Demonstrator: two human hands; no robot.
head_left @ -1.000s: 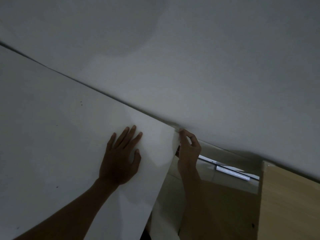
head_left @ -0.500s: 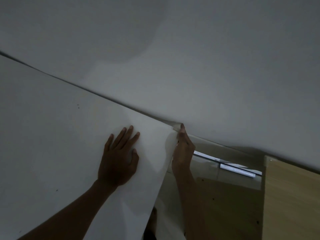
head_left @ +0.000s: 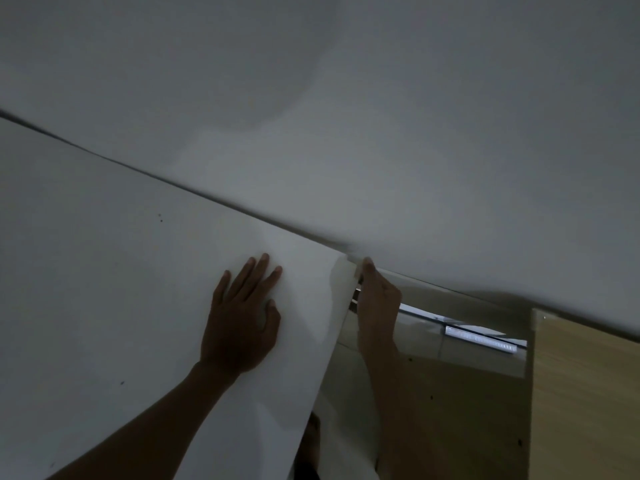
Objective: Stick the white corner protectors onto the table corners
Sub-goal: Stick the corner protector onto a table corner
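A white table [head_left: 104,289] fills the left half of the dim view, its far right corner against the wall. A white corner protector [head_left: 344,271] sits on that corner, paler than the top. My left hand [head_left: 242,320] lies flat on the tabletop just left of the corner, fingers spread, holding nothing. My right hand [head_left: 375,299] is beside the table's right edge, its fingertips pressed against the outer side of the protector; how the fingers lie there is hard to make out.
A pale wall [head_left: 381,116] runs behind the table. To the right stands a light wooden cabinet [head_left: 585,393]. Between them is a gap with tiled floor [head_left: 433,341] and a bright strip [head_left: 481,337] reflecting low down.
My right hand has straightened from a pinch at the corner to fingers pressed along the protector's side. The left hand stays flat. The view shifted slightly.
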